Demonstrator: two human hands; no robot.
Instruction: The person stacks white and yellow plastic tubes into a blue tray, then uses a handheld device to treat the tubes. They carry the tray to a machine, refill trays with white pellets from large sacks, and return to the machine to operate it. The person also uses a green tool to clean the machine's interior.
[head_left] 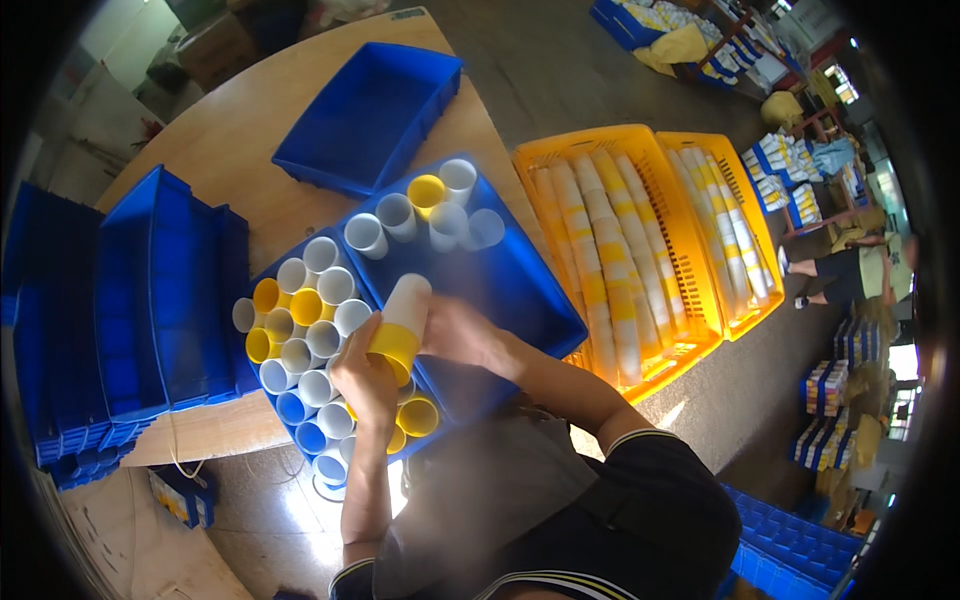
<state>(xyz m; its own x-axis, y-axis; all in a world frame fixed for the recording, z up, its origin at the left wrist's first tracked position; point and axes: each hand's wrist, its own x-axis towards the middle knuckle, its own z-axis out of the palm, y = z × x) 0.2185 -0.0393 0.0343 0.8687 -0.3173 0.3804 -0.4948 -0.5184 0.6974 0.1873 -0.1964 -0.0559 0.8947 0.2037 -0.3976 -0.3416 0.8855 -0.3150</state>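
The view looks from a wide fisheye camera on the person's head, steeply downward and forward. The left hand [366, 378] and the right hand [458, 332] are quite near to it, around the middle of the picture. The table [255, 112] is seen from above. Toward the rim, straight edges bend, and the far floor [520, 55] and another person [862, 272], seen sideways, come in too.

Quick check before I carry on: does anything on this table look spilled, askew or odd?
Only the blue bin beyond the trays: it looks turned at an angle to them. Nothing looks spilled or damaged, though haze blurs some tubes.
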